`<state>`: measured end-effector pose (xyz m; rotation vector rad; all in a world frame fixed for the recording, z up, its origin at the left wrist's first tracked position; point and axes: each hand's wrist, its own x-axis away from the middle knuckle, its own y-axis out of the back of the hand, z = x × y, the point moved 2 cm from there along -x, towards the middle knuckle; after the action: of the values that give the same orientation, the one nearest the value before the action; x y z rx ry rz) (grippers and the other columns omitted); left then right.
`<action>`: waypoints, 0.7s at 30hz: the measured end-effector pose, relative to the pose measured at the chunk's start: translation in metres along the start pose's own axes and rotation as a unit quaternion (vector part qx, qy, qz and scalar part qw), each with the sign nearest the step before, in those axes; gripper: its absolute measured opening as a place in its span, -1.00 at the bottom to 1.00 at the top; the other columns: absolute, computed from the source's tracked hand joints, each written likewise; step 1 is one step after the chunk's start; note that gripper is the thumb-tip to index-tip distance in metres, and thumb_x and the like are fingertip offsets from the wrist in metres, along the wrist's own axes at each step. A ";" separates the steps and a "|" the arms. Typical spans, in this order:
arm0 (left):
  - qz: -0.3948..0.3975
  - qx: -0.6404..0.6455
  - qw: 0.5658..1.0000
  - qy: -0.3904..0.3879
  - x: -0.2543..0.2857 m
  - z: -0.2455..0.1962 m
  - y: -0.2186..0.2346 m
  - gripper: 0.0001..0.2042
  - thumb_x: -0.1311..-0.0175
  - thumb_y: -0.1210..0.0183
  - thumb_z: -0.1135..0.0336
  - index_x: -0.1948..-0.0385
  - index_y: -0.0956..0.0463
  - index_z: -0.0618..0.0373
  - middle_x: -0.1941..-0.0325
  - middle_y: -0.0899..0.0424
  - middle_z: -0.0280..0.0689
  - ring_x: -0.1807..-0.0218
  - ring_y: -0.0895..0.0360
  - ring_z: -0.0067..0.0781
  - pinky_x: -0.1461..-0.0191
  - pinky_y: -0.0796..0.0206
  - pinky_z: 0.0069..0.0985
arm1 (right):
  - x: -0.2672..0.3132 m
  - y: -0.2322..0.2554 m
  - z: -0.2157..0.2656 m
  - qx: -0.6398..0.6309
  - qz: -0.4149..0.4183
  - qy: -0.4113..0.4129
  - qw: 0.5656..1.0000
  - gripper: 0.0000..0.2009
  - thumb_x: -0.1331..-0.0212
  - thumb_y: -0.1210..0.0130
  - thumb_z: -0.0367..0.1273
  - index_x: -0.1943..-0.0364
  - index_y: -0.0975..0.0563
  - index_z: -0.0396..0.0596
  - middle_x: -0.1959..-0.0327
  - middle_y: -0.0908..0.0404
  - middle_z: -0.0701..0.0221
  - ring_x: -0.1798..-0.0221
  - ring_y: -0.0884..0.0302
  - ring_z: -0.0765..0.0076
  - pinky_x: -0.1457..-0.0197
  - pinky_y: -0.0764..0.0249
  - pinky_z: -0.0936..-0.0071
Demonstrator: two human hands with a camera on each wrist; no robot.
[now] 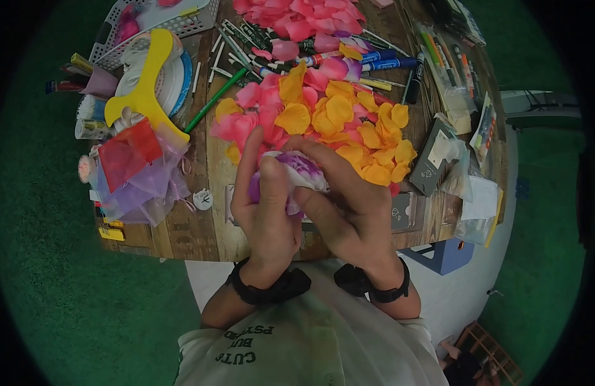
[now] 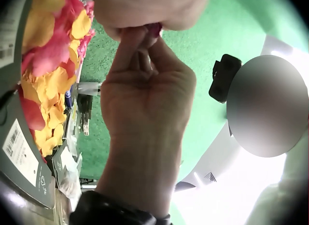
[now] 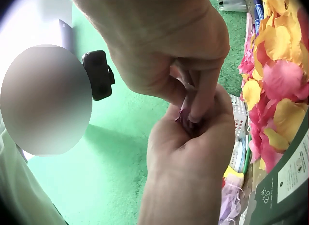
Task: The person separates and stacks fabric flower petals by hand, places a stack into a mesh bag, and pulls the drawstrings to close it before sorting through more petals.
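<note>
Both hands are raised together over the near edge of the wooden table. Between them is a bunch of purple and white petals [image 1: 301, 168]. My left hand [image 1: 265, 209] cups it from the left, its thumb lying over the bunch and its fingers behind. From the right, my right hand [image 1: 352, 209] pinches the petals between thumb and fingers. The wrist views show just a sliver of purple petal [image 2: 154, 29] between the fingers; the rest is hidden by the hands.
Yellow petals [image 1: 333, 116] and pink petals [image 1: 301, 19] lie in heaps beyond the hands, with markers [image 1: 387, 64] among them. At left are a yellow fan-shaped piece [image 1: 146, 83], mesh bags [image 1: 133, 154] and a white basket [image 1: 198, 24]. A dark box [image 1: 432, 157] lies at right.
</note>
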<state>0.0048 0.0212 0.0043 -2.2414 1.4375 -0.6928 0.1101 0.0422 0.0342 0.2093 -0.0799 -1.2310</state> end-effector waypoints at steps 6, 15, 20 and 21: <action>0.006 0.057 0.998 -0.030 -0.002 -0.003 0.003 -0.50 -0.39 0.08 0.15 -0.22 -0.13 0.30 0.00 -0.52 -0.08 -0.01 -0.49 -0.36 -0.08 -0.35 -0.45 | 0.002 0.003 0.006 -0.079 -0.028 0.019 0.996 -0.65 -0.09 -0.12 -0.56 -0.01 -0.45 -0.33 0.06 -0.58 0.19 0.11 -0.54 0.49 0.08 -0.46 0.59; 0.063 0.074 0.993 -0.065 -0.003 0.004 0.010 -0.39 -0.35 0.08 0.04 -0.27 -0.02 0.31 -0.06 -0.47 0.03 -0.11 -0.44 -0.11 -0.18 -0.27 -0.27 | 0.000 0.001 0.007 -0.018 -0.097 0.039 0.994 -0.80 -0.05 -0.17 -0.53 0.23 -0.57 -0.36 0.27 -0.65 0.16 0.22 -0.60 0.42 0.10 -0.47 0.57; 0.095 0.044 0.989 -0.107 -0.004 0.005 0.012 -0.26 -0.27 -0.02 -0.04 -0.30 0.09 0.29 -0.11 -0.41 0.11 -0.14 -0.41 -0.05 -0.22 -0.22 -0.25 | -0.004 0.001 0.005 0.018 -0.076 0.087 0.993 -0.85 -0.02 -0.15 -0.59 0.29 -0.57 -0.31 0.33 -0.63 0.14 0.23 -0.64 0.24 0.18 -0.50 0.51; 0.105 0.039 0.986 -0.124 -0.004 0.004 0.010 -0.24 -0.26 -0.04 -0.03 -0.31 0.12 0.28 -0.11 -0.42 0.11 -0.14 -0.41 -0.04 -0.22 -0.22 -0.23 | -0.004 0.001 0.005 0.015 -0.066 0.081 0.994 -0.86 -0.02 -0.15 -0.58 0.29 -0.57 -0.30 0.33 -0.63 0.13 0.20 -0.64 0.22 0.16 -0.50 0.50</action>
<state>-0.0020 0.0209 -0.0052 -1.9991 1.4661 -0.3795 0.1087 0.0452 0.0397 0.3442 0.0567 -1.3401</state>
